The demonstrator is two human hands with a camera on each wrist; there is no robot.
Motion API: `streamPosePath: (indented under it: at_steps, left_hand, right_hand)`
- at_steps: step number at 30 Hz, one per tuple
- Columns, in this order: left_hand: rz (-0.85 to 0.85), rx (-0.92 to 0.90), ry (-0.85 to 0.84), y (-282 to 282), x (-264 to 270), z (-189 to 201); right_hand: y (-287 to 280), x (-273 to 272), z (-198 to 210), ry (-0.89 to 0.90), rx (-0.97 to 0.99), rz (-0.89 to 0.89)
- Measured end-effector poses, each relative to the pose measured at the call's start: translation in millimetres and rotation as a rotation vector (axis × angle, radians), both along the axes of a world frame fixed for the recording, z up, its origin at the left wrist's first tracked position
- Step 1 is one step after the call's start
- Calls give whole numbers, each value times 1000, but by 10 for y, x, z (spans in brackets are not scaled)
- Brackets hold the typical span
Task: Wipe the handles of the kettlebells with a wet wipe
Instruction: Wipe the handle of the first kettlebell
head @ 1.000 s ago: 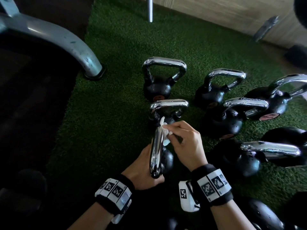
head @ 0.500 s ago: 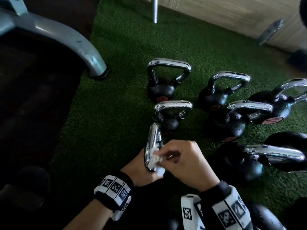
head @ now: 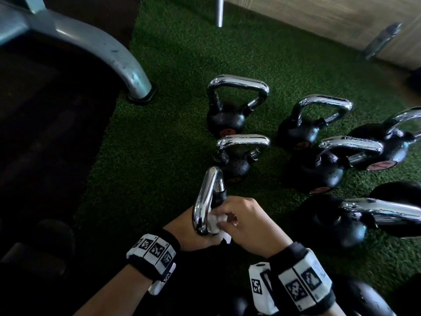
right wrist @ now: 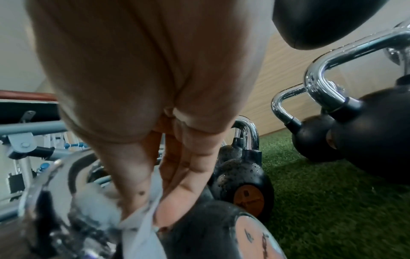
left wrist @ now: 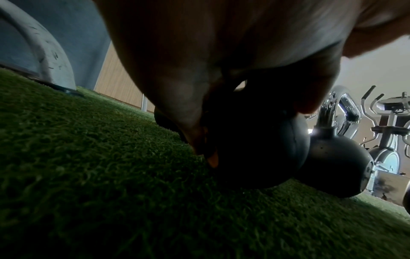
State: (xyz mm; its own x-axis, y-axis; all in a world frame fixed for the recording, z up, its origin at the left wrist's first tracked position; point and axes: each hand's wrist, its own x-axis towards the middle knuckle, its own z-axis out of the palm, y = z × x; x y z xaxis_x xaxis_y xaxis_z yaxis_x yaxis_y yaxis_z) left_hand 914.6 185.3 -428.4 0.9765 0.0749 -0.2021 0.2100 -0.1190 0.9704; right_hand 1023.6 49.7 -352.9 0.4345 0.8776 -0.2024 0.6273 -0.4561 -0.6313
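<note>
The nearest kettlebell stands on the green turf with its chrome handle (head: 206, 199) edge-on to me. My left hand (head: 190, 233) grips this kettlebell from the left, fingers curled round its black ball (left wrist: 255, 149). My right hand (head: 247, 224) pinches a white wet wipe (head: 216, 221) against the near end of the handle. In the right wrist view the wipe (right wrist: 137, 233) hangs between thumb and fingers, beside the blurred chrome handle (right wrist: 55, 175). The ball is hidden under my hands in the head view.
Several other black kettlebells with chrome handles stand close by: two straight ahead (head: 237, 106) (head: 241, 153), more to the right (head: 330, 160) (head: 364, 215). A grey machine leg (head: 102, 49) lands at the turf's left edge. A wooden wall panel (head: 319, 17) lies beyond.
My right hand has slid the wipe along the handle from its far end to its near end. My left hand has kept its grip on the kettlebell.
</note>
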Motion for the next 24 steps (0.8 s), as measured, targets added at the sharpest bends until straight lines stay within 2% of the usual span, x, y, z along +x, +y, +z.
streamPosePath:
  at_steps: [5,9,13,15,18,21,24]
  left_hand:
    - [-14,14,-5,45,-25,-60]
    - [8,-22,-11,79,-73,-105]
    - [-64,38,2,68,-46,-55]
    - [-80,69,59,43,-25,-24]
    - [-78,86,105,17,-14,-69]
    - [-96,111,107,-8,6,-37]
    - [-66,152,12,-29,28,2]
  right_hand:
    - [132,-13,-18,34,-63,74]
    - [141,3,-12,220,-59,65]
    - [187,7,-11,152,-95,112]
    - [187,11,8,203,-100,101]
    - [120,-3,-31,403,-45,26]
    - [61,-64,-126,729,102,-199]
    - [36,-64,-220,989,289,-437]
